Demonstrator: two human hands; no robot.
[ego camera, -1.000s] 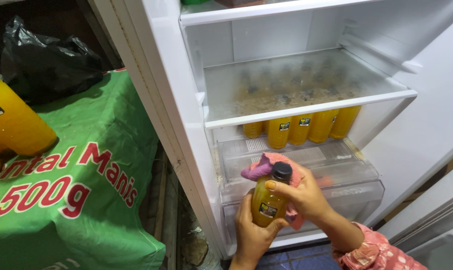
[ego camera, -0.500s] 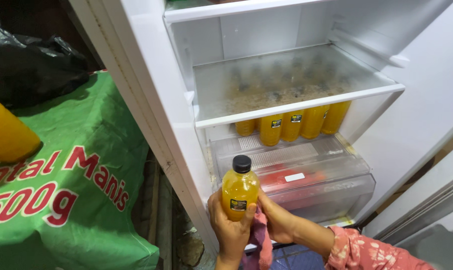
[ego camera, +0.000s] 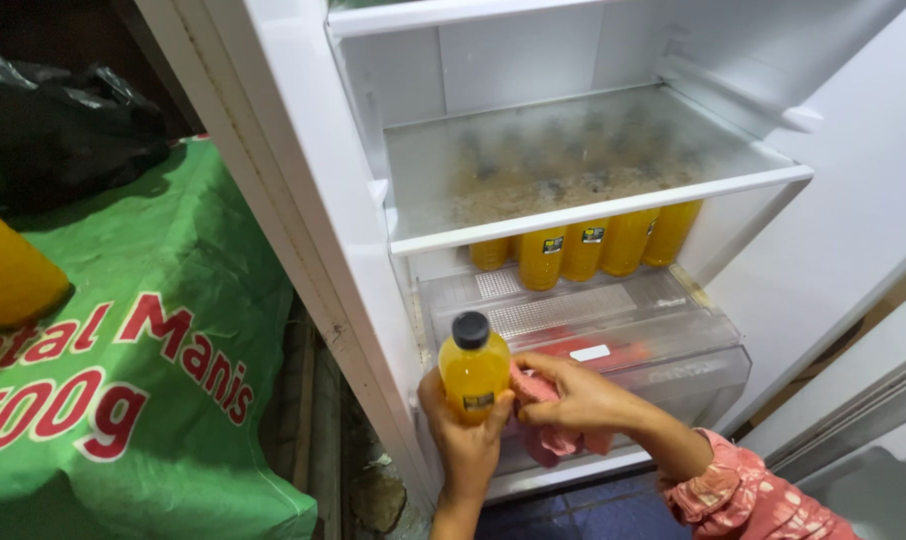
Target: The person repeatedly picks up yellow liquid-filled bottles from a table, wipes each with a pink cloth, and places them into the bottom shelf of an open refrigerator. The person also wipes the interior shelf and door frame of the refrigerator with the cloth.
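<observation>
An orange juice bottle [ego camera: 473, 372] is grasped upright by the left hand [ego camera: 465, 440]; a pink cloth [ego camera: 548, 418] is clenched in the right hand [ego camera: 580, 395] against it, near the refrigerator drawer [ego camera: 673, 345].

Bottle [ego camera: 473, 372] sits in the left hand [ego camera: 465, 440], in front of the drawer [ego camera: 673, 350]; the right hand [ego camera: 573, 392] presses a cloth [ego camera: 545, 440] beside it; more bottles [ego camera: 583, 248] line up under the shelf [ego camera: 593, 215].
</observation>
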